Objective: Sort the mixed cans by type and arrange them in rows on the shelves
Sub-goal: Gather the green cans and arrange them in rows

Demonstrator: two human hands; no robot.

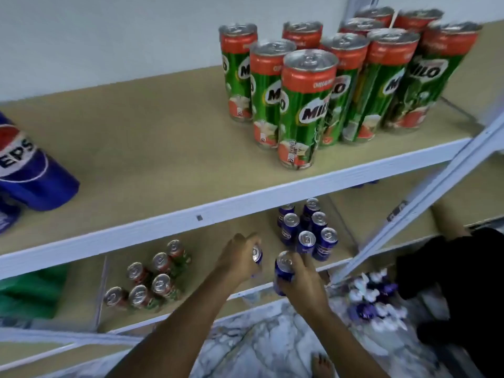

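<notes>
Top shelf (163, 148) has a bunch of green cans (308, 105) standing upright. Lower shelf (218, 233): both hands down there, left hand (240, 259) wrapped around one blue can (257, 255), right hand (302, 279) gripping another blue can (283, 271), upright, just beside the blue group (308, 227).

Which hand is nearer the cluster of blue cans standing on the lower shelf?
Right. The right hand, holding a blue can, sits just below-left of the blue can cluster; the left hand is farther left.

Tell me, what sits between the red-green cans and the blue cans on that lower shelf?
In the head view: bare shelf board and the left hand holding a blue can.
</notes>
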